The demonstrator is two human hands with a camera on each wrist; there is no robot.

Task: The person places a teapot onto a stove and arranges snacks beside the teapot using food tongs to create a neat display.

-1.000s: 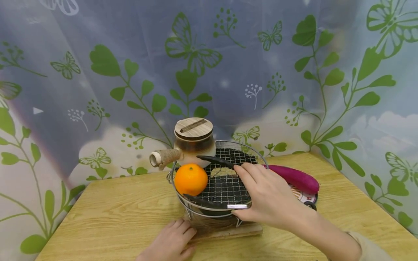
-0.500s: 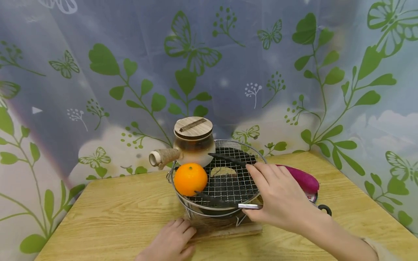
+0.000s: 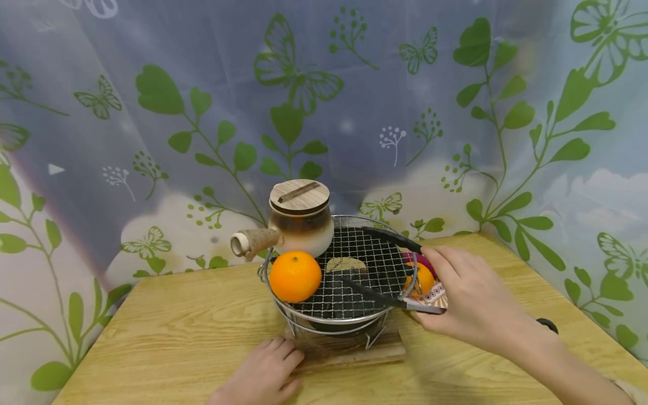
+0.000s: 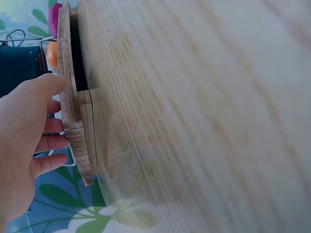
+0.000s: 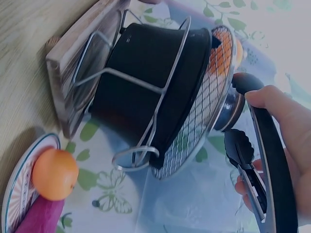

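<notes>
My right hand (image 3: 478,298) grips a pair of tongs (image 5: 274,165) with black tips. Their arms are spread apart over the right side of the wire grill rack (image 3: 372,264), nothing between them. On the rack's left front sits an orange (image 3: 295,277), clear of the tongs. Behind it stands a clay pot (image 3: 304,239) with a wooden lid and cord-wrapped handle. My left hand (image 3: 263,371) rests at the front left edge of the wooden board (image 3: 354,357) under the stove, fingers touching its side. The right hand partly hides a second orange (image 3: 421,278) in the head view.
The black stove (image 5: 141,63) stands in a wire frame on the board. To its right, a patterned plate (image 5: 19,189) bears the second orange and a purple eggplant (image 5: 41,213). A patterned cloth (image 3: 217,112) hangs behind the wooden table (image 3: 192,315).
My right hand has moved right with the tongs, whose tips have drawn away from the orange on the rack. The plate's orange has come into view. The left hand stays put.
</notes>
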